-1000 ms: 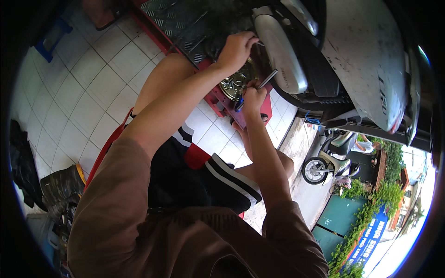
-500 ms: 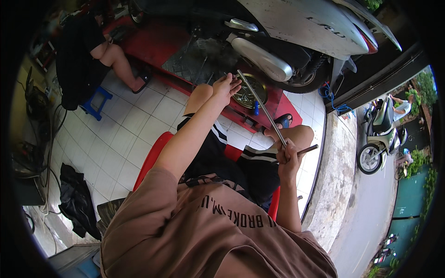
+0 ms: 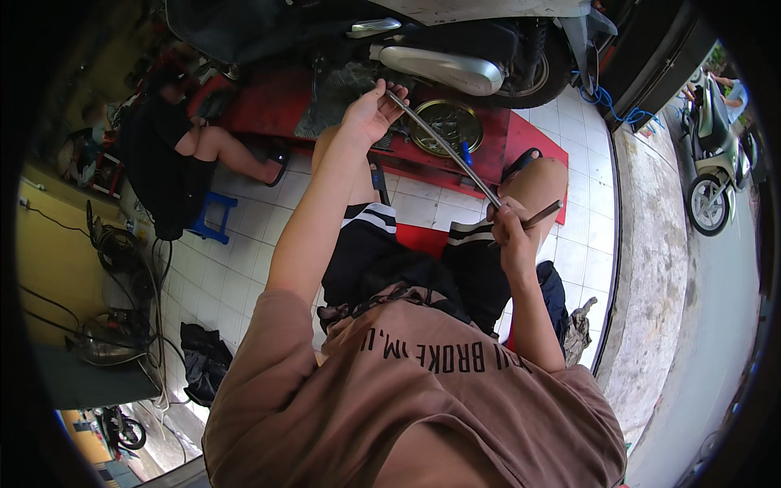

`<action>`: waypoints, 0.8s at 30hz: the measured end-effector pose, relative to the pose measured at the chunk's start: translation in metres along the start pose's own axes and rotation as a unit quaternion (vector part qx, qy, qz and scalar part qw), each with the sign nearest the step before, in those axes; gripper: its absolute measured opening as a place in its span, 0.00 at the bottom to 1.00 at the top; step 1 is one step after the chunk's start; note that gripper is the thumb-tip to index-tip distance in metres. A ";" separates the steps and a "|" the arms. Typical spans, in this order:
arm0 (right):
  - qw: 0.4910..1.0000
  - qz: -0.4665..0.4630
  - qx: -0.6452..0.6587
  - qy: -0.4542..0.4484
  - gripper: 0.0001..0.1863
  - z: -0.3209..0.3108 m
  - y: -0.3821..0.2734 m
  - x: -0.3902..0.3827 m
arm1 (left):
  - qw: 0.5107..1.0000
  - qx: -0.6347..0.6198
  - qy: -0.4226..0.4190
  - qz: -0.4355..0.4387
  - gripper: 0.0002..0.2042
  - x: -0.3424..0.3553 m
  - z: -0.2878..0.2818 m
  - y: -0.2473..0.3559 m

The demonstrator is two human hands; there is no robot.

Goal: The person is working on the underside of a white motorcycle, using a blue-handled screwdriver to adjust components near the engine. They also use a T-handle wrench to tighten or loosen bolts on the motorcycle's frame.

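Note:
A long steel T-handle wrench (image 3: 446,148) slants across in front of me, from upper left to lower right. My right hand (image 3: 514,232) is closed round its handle end, and the crossbar sticks out to the right of the fist. At the far end of the shaft is my left hand (image 3: 373,114), its thumb and fingers bent about the tip. Whether anything small sits in those fingertips is too fine to make out. Beyond the shaft, a round gold-coloured tray (image 3: 469,119) with small metal parts rests on a red platform (image 3: 521,134). A blue-handled tool (image 3: 466,151) lies at its rim.
A scooter (image 3: 443,69) stands on the platform ahead. At the left, a person in dark clothes (image 3: 167,146) sits by a blue stool (image 3: 213,218). Cables (image 3: 154,285) and a black cloth bundle (image 3: 205,362) are at the left. Another scooter (image 3: 712,163) stands outside right.
My left hand has come up to the wrench's far tip, where before it was just beside it with fingers apart. My right hand keeps its grip. The whole view has shifted.

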State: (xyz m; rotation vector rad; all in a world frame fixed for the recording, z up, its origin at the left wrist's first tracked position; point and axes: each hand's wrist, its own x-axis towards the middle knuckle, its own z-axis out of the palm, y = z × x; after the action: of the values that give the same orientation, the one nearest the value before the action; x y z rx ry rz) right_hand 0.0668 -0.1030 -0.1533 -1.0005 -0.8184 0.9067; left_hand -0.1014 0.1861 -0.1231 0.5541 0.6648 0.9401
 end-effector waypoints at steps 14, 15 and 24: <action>0.950 -0.220 -0.206 0.083 0.15 -0.004 -0.005 -0.014 | 0.998 -0.037 -0.048 -0.034 0.09 -0.005 0.072 -0.004; 0.945 -0.220 -0.226 0.085 0.14 -0.002 -0.007 -0.015 | 0.997 -0.051 -0.038 -0.040 0.09 -0.007 0.070 -0.004; 0.844 -0.313 -0.435 0.041 0.08 0.032 -0.016 -0.023 | 0.999 -0.034 -0.013 -0.036 0.10 -0.004 0.049 -0.009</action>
State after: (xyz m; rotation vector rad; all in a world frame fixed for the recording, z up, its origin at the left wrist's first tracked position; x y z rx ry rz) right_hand 0.0331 -0.1170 -0.1313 -1.3948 -1.4245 -0.1298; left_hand -0.0628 0.1709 -0.0950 0.4776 0.6233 0.8847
